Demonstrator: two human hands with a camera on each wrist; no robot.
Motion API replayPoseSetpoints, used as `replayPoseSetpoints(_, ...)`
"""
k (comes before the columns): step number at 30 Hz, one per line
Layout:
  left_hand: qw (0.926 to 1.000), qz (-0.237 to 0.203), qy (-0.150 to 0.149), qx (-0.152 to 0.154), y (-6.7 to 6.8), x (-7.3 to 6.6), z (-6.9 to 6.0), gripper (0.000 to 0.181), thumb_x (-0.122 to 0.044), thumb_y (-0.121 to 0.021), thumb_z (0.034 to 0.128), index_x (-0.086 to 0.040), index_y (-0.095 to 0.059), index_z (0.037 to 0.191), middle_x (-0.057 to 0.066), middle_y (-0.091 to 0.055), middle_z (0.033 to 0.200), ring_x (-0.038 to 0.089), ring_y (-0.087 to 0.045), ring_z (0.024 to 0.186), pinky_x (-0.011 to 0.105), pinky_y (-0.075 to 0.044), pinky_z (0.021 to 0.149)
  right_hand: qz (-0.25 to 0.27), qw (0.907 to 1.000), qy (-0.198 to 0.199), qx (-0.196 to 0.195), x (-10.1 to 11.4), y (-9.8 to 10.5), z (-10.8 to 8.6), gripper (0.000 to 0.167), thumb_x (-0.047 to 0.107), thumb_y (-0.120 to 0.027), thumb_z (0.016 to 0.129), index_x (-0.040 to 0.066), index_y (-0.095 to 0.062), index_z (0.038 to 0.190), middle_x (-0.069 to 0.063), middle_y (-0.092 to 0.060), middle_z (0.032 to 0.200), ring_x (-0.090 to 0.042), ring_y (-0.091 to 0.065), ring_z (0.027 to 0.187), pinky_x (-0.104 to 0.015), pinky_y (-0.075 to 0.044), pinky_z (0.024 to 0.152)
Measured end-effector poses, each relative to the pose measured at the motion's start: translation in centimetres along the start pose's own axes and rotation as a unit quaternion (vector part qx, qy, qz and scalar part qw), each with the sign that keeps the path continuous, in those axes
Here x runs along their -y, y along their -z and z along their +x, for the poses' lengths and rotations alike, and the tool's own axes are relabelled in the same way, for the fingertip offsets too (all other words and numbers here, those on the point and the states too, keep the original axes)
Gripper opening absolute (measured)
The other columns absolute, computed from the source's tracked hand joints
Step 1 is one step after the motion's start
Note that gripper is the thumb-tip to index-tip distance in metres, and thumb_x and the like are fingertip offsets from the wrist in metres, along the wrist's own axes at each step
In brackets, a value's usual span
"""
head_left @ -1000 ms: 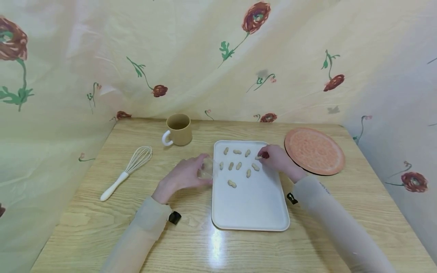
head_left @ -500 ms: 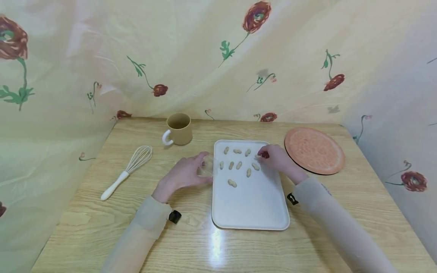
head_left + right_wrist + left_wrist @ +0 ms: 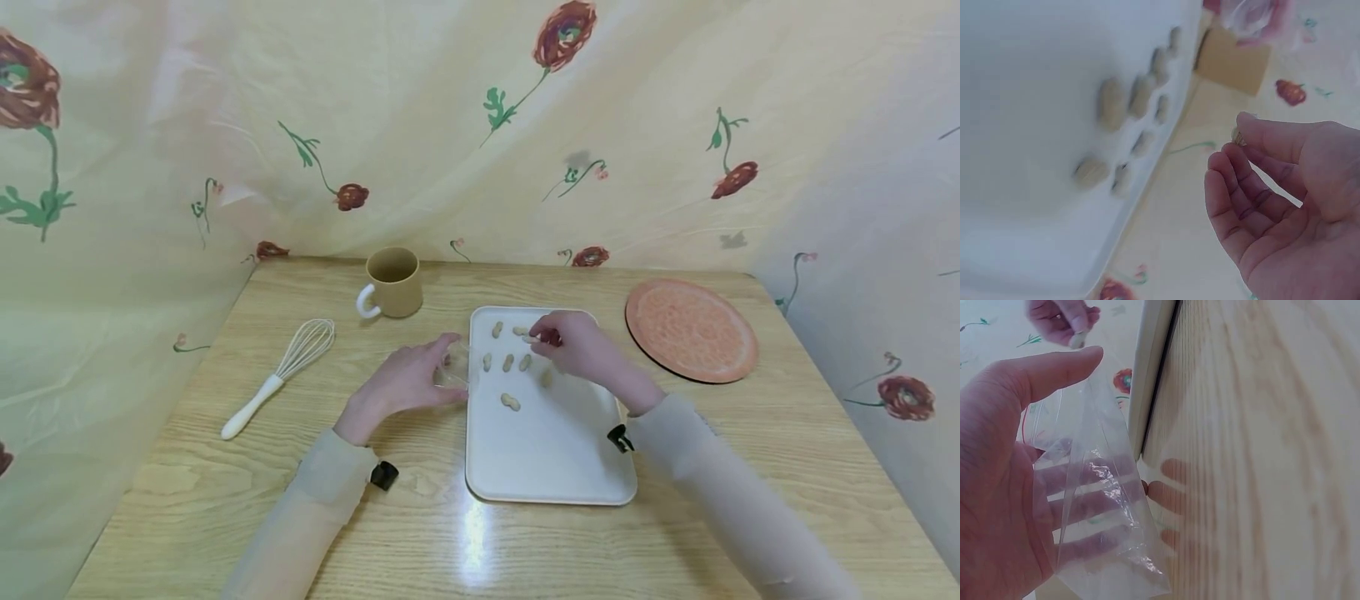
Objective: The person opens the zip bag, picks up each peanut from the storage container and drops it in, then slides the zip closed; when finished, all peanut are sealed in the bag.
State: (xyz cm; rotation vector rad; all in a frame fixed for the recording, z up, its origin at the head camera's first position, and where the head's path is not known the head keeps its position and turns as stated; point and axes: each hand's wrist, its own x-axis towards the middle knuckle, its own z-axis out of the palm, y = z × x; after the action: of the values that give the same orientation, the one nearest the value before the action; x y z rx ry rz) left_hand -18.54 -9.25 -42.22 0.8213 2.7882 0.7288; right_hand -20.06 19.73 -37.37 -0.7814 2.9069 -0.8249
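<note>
A clear plastic bag [image 3: 1104, 506] is held in my left hand [image 3: 405, 379], its fingers and thumb curved round it beside the left edge of the white tray [image 3: 547, 454]. My right hand [image 3: 581, 346] is over the upper part of the tray, pinching a peanut [image 3: 1238, 135] between thumb and fingertips. Several peanuts lie on the tray under and left of that hand, one of them [image 3: 510, 402] lower than the others. The right hand hides part of the tray's upper right.
Behind my left hand stands a tan mug [image 3: 397, 287] with a white handle. A white whisk [image 3: 277, 379] lies on the wooden table [image 3: 405, 542] at the left. Right of the tray is a round orange-pink mat [image 3: 690, 329]. A flowered cloth [image 3: 450, 125] hangs behind.
My right hand has moved left from the tray's upper right, carrying the peanut above the others. My left hand has stayed in place with the bag.
</note>
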Motion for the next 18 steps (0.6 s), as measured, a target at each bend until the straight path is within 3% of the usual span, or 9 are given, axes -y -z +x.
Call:
replayPoseSetpoints(9,0.9998,0.016,-0.002,0.009,0.0,0.1,0.0,0.087,-0.056,-0.073,0.0828,-0.017,-0.036,0.152,0.004,-0.067,0.122,0.021,-0.064,0.104,0.053,-0.043,0.098,0.032,0.9984,0.047,0.005,3.1,-2.0,1.0,0.011,0.002,-0.071,0.089,0.001,-0.073,0.100,-0.001,-0.064,0.079,-0.015,-0.059,0.072,-0.031,-0.049,0.065)
replayPoseSetpoints(18,0.9998,0.013,-0.011,0.005,0.0,-0.1,0.1,0.085,-0.055,-0.073,0.0824,-0.016,-0.039,0.150,0.004,-0.068,0.117,0.020,-0.064,0.099,0.050,-0.046,0.093,-0.008,0.9977,0.065,0.019,5.3,-3.9,1.4,0.012,0.004,-0.073,0.089,0.004,-0.074,0.101,0.000,-0.063,0.084,-0.013,-0.060,0.074,-0.026,-0.050,0.065)
